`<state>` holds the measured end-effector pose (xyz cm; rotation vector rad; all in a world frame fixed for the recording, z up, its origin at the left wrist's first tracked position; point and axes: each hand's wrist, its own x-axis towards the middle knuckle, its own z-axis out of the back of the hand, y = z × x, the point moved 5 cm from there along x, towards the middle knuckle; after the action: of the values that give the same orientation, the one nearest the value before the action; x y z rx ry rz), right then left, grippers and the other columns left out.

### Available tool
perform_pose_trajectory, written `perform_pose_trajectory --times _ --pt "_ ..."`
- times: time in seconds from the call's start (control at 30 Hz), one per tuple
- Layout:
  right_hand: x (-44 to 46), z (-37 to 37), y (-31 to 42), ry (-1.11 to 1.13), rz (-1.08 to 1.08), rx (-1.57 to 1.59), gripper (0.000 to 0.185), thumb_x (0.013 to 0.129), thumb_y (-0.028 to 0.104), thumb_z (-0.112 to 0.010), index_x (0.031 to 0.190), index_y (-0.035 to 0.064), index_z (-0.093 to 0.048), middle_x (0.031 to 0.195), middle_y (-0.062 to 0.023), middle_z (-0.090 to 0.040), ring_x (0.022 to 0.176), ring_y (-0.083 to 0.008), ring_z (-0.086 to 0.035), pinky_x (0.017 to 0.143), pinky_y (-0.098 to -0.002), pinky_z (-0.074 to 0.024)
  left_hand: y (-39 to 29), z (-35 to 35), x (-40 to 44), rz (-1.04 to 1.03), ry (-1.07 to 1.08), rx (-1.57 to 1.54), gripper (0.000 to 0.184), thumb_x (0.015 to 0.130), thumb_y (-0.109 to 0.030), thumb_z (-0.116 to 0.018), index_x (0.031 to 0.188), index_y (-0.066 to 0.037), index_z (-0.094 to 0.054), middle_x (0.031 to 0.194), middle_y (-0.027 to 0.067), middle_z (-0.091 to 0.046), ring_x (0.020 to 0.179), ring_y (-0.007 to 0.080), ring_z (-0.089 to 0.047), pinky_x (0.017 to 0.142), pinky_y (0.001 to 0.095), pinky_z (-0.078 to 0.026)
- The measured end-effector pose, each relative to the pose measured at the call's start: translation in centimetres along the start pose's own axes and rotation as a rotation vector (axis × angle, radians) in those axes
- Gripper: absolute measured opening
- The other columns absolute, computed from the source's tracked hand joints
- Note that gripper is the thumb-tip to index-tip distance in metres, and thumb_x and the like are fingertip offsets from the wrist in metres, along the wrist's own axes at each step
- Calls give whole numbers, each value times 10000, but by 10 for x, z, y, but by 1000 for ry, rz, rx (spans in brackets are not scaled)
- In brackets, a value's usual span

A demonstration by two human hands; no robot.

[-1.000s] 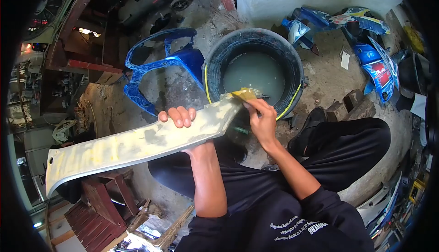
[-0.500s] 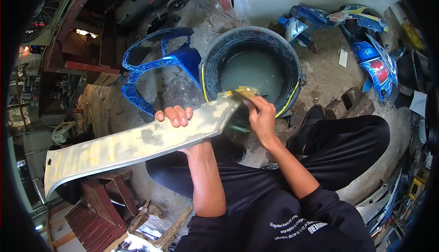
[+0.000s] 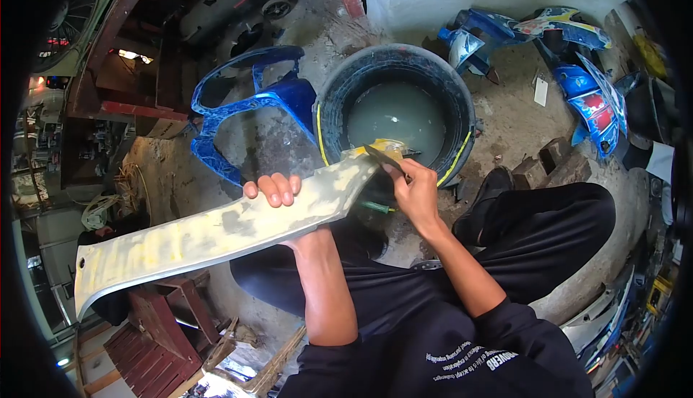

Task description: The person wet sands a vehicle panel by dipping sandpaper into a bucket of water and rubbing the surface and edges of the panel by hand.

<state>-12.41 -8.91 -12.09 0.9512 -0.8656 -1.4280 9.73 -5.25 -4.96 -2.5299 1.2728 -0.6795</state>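
A long, curved vehicle body panel (image 3: 195,235), patchy cream and grey with yellow near its far end, lies slantwise across my lap. Gripping it from beneath, my left hand (image 3: 274,189) has its fingers curled over the upper edge; the palm is hidden behind the panel. At the right end, my right hand (image 3: 416,192) pinches a dark, thin sheet that looks like sandpaper (image 3: 383,157), held against the panel's tip. This end overhangs the near rim of a black bucket (image 3: 467,98) with cloudy water (image 3: 393,113) inside.
A blue plastic fairing frame (image 3: 253,102) stands left of the bucket. More blue fairing pieces (image 3: 588,94) lie at the right by the wall, near some bricks (image 3: 552,163). A reddish wooden stool (image 3: 155,336) is at lower left.
The panel's left end has dipped slightly. My right hand has shifted a little, and the dark sheet now shows more clearly at the panel's tip. My left hand keeps its grip.
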Motion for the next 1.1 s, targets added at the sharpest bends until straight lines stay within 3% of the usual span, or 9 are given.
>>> perform_pose_trajectory --times 0.2,0.27,0.4,0.57,0.67,0.83,0.97,1.1 --pt "7 -2 -4 -41 45 -98 207 856 27 -668 1037 21 -767 969 -169 -738 857 -389 -705 758 -410 -538 -2 -1 1 5 8 8 344 1025 -446 -556 1050 -104 -578 760 26 -517 705 171 -533 754 353 -473" --pt "-2 -1 4 27 72 40 208 859 25 -661 1037 25 -769 975 -166 -740 860 -388 -706 766 -413 -542 -2 1 -1 3 -3 -1 352 1024 -454 -555 1053 -104 -579 760 27 -518 706 172 -535 755 354 -473" --pt "8 -3 -9 -31 76 -36 189 849 4 -652 1004 -3 -761 964 -166 -743 847 -383 -711 766 -407 -547 0 -6 -1 5 7 2 343 1029 -444 -550 1052 -103 -577 761 30 -517 709 176 -536 758 361 -476" --pt "-8 -1 3 1 163 113 220 818 -30 -633 991 -5 -767 971 -171 -748 848 -364 -725 774 -408 -558 -2 1 0 8 0 -4 333 1028 -433 -550 1048 -101 -577 763 31 -518 713 176 -534 757 357 -475" --pt "6 -3 -10 -34 88 -73 238 808 -57 -627 1000 -13 -762 973 -176 -748 858 -363 -728 789 -398 -563 -2 -3 -1 12 15 6 327 1029 -427 -549 1045 -102 -578 773 31 -529 716 174 -538 756 351 -473" --pt "-7 -2 11 17 161 145 226 813 -31 -632 988 11 -768 964 -173 -744 841 -372 -721 767 -411 -554 -3 1 -1 0 -23 -8 347 1029 -453 -537 1027 -108 -576 747 24 -520 695 173 -531 728 351 -469" --pt "5 -2 2 -37 104 -74 215 809 -39 -632 974 0 -764 964 -159 -748 832 -371 -720 776 -409 -556 1 -12 -1 -11 -51 27 349 1026 -458 -537 1022 -111 -574 733 19 -507 683 166 -519 718 349 -465" --pt "-6 -2 14 18 141 54 211 815 -31 -626 971 3 -764 944 -157 -747 827 -361 -720 781 -400 -559 -3 0 -1 0 -37 16 364 1027 -476 -531 1023 -115 -571 734 19 -496 683 163 -512 726 348 -465"
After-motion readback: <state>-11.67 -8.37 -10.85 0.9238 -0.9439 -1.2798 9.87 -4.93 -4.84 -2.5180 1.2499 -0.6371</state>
